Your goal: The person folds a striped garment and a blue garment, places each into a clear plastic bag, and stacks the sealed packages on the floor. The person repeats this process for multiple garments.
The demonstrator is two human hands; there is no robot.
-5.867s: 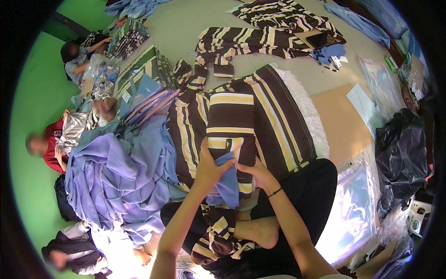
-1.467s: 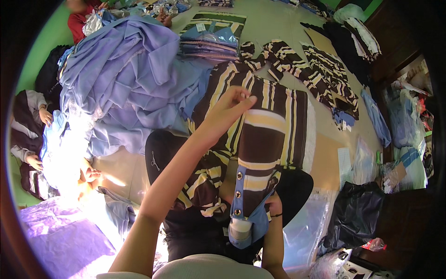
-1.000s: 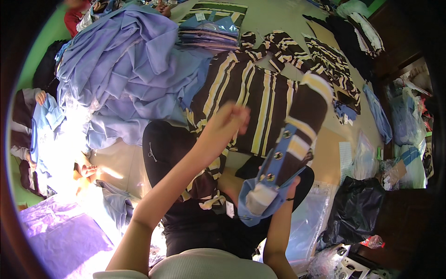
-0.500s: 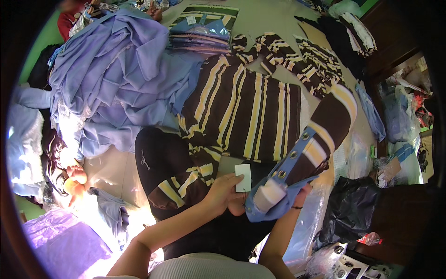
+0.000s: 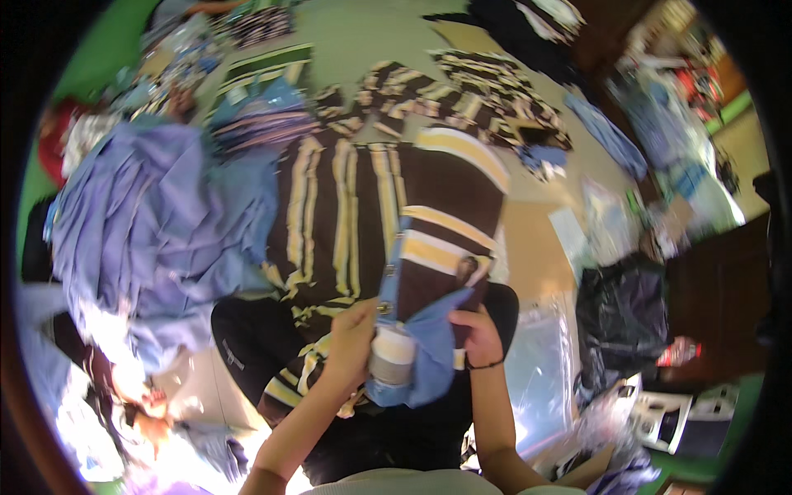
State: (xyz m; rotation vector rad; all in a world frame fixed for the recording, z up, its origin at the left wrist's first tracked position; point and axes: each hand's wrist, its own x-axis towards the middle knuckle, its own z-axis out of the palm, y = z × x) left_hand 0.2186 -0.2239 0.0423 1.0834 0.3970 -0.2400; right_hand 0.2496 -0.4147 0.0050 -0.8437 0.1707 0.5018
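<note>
Over my lap I hold a folded dark brown shirt (image 5: 450, 194) with yellow and white stripes, its blue collar toward me and a blue button strip along its left edge. A pale band with a grey stripe (image 5: 392, 355) shows inside the collar opening. My left hand (image 5: 353, 337) is closed at the left of the collar. At the right of it, my right hand (image 5: 480, 334) grips the shirt edge between thumb and fingers. Underneath and beyond lies a brown striped garment (image 5: 330, 214), partly spread over my left leg. Motion blurs the picture somewhat.
A big heap of lilac-blue cloth (image 5: 140, 223) lies at the left. Behind it stands a stack of bagged folded garments (image 5: 262, 120). More striped pieces (image 5: 495, 91) lie farther off. Clear plastic bags (image 5: 532, 371) and a black plastic bag (image 5: 623, 305) are at my right.
The view has turned to the right. The folded shirt now stands more upright before me. My left hand has gone from a small white card, now out of sight, to the collar's left side.
</note>
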